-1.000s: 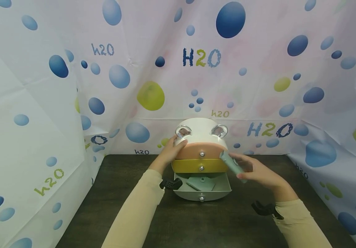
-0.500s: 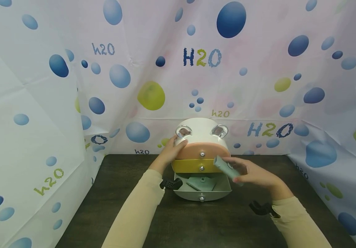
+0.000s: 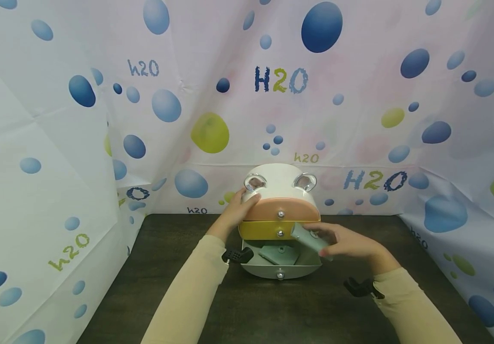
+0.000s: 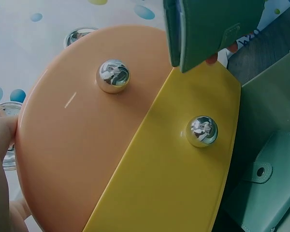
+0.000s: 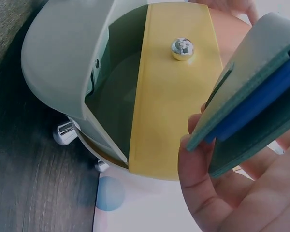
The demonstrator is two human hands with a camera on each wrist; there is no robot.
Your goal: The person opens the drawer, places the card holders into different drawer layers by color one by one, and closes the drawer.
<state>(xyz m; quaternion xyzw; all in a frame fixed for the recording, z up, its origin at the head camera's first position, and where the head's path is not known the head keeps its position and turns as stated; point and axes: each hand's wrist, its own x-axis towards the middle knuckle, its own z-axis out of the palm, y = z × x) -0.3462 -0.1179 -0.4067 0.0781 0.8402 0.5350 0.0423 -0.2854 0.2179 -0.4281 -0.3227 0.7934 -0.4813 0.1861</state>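
A small drawer chest (image 3: 278, 180) with a white top stands at the back of the table. My left hand (image 3: 232, 215) rests against its left side, fingers extended and thumb at the peach drawer's edge. My right hand (image 3: 352, 242) holds a sage-green wallet (image 3: 308, 237), tilted, in front of the yellow drawer (image 3: 257, 230) and above the right side of the lowest drawer. Something blue (image 5: 253, 104) shows between its covers in the right wrist view. The green bottom drawer (image 3: 268, 272) is pulled out. Inside it lies a green pouch with a snap tab (image 4: 268, 188).
The peach drawer (image 3: 268, 208) and the yellow one are closed, each with a round silver knob. Two silver rings (image 3: 254, 182) stick up from the chest's top. Around the dark table (image 3: 247, 310) hangs a white cloth (image 3: 238, 43) printed with bubbles.
My right hand has moved left and slightly down with the wallet, bringing it from beside the peach drawer to over the bottom drawer's right side. My left hand stays on the chest.
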